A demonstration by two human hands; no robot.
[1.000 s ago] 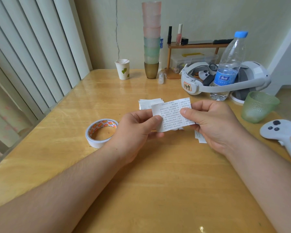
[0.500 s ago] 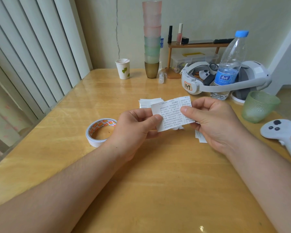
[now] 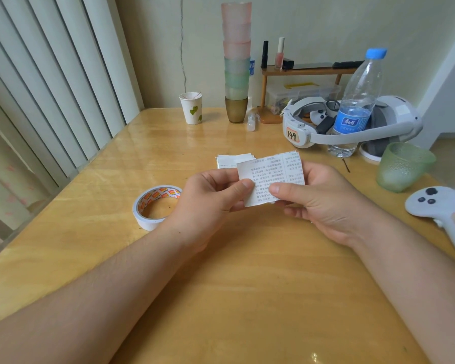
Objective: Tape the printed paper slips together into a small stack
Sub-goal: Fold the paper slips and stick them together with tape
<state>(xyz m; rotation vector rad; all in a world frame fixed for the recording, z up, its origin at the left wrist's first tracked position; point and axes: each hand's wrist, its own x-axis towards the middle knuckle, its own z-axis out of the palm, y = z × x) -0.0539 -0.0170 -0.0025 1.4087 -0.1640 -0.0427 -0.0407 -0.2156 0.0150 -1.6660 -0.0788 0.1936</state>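
Note:
A printed paper slip is held above the middle of the wooden table. My left hand pinches its left edge between thumb and fingers. My right hand pinches its lower right part, thumb on the printed face. A small pile of more white slips lies on the table just behind the held slip. A roll of white tape with an orange-patterned core lies flat to the left of my left hand.
At the back stand a paper cup, a tall stack of coloured cups, a small wooden shelf, a white headset and a water bottle. A green glass and a white controller sit at the right.
My right thumb has slid down and left along the slip, toward my left thumb. The slip sits slightly lower and more tilted.

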